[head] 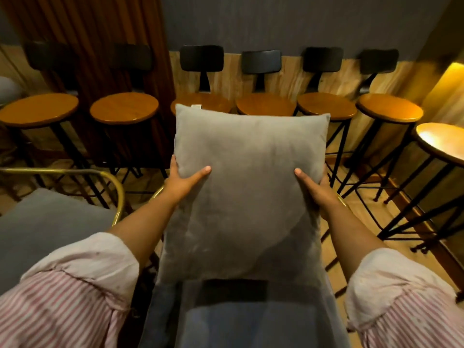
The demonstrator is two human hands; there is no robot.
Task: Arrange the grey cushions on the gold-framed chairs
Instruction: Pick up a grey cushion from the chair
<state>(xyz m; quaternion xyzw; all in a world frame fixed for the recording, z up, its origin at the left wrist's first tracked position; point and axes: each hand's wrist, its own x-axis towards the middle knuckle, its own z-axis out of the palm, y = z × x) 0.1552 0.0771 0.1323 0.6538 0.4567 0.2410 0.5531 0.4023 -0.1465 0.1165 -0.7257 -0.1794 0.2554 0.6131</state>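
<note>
Row of six bar stools with round wooden seats and black metal legs along far wall, side by side, each with small black backrest. Seventh round wooden seat on black legs at right edge, nearer to camera, brightly lit. Behind stools: light wood panel on lower wall, grey-blue wall above. Reddish-brown ribbed curtain at upper left, behind two left stools. Wooden floor visible between legs.
</note>
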